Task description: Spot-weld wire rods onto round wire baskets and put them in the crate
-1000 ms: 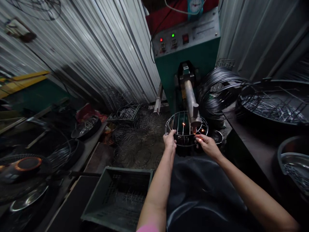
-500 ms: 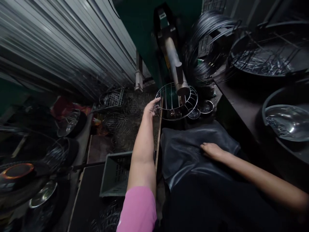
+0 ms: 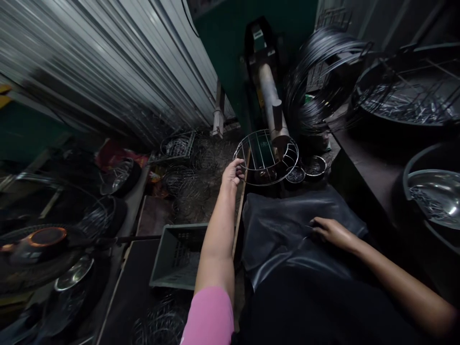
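My left hand [image 3: 233, 172] is closed on the near-left rim of a round wire basket frame [image 3: 266, 184], built from two hoops joined by thin ribs. The frame sits around the end of a thick metal cylinder arm [image 3: 269, 88] of a machine, whose tip partly hides it. Above the dark apron [image 3: 276, 220] on my lap, my right hand [image 3: 328, 231] is pinched, with what look like thin short wire pieces [image 3: 308, 226] sticking out from the fingertips. Two small round dishes [image 3: 315, 166] with small metal bits stand just right of the wire frame.
A large coil of wire [image 3: 323, 52] stands right of the machine. Wide basins hold short metal pieces [image 3: 413, 103] and a steel bowl [image 3: 438, 191] on the right. At left are a green plastic crate [image 3: 161, 268], wire frames [image 3: 179, 179] on the floor, and a fan [image 3: 46, 237].
The view has shifted, so most things appear lower and farther right. The wire frame's ribs sit differently around the cylinder, as if turned. Thin wire pieces now show at my right fingertips.
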`<state>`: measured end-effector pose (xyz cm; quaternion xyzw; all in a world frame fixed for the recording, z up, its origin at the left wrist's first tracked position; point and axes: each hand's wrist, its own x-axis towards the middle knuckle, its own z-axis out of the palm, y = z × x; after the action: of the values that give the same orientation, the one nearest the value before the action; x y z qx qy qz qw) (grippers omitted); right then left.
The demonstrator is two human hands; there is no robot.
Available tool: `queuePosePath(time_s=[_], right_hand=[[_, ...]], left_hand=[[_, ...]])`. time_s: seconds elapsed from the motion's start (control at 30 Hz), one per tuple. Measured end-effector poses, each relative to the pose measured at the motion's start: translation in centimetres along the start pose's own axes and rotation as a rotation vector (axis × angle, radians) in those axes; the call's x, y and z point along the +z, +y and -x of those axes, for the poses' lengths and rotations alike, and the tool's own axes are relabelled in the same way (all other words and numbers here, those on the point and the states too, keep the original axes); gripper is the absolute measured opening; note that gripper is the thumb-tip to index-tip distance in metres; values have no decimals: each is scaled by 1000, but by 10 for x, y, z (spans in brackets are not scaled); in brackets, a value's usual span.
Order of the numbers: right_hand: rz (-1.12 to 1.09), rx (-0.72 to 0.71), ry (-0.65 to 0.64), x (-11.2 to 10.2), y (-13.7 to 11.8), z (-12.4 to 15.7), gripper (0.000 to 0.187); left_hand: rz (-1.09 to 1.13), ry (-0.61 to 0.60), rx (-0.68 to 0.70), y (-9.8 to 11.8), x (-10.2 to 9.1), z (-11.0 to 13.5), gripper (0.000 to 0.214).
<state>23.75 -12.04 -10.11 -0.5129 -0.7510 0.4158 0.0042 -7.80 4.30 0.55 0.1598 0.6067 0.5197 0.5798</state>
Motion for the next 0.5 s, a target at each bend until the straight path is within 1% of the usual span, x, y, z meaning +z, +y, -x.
queuePosePath(time_s=[0.03,0.07,0.13,0.17,0.23,0.3,0.37,0.43,0.5], right_hand=[[5,15,27,-5,4,2,26],[62,31,55,-9,8,5,26],[264,65,90,-16,10,8,26],[366,80,91,-19,10,9,27],[500,97,69,-24,6,10,27],[572,105,36,-28,1,10,27],[637,126,36,-31,-1,9,27],[697,87,69,-30,-2,7,28],[716,-37,96,-24,-1,5,29]], left_hand=[[22,12,8,-2,0,2,28],[40,22,13,-4,0,5,28],[65,38,16,-6,-1,9,28],[72,42,18,-7,-1,11,28],[83,44,26,-8,-2,14,27],[86,48,32,-8,-2,15,26],[86,54,30,-9,-3,16,26],[83,56,26,-9,-3,15,26],[82,54,23,-10,-3,15,26]])
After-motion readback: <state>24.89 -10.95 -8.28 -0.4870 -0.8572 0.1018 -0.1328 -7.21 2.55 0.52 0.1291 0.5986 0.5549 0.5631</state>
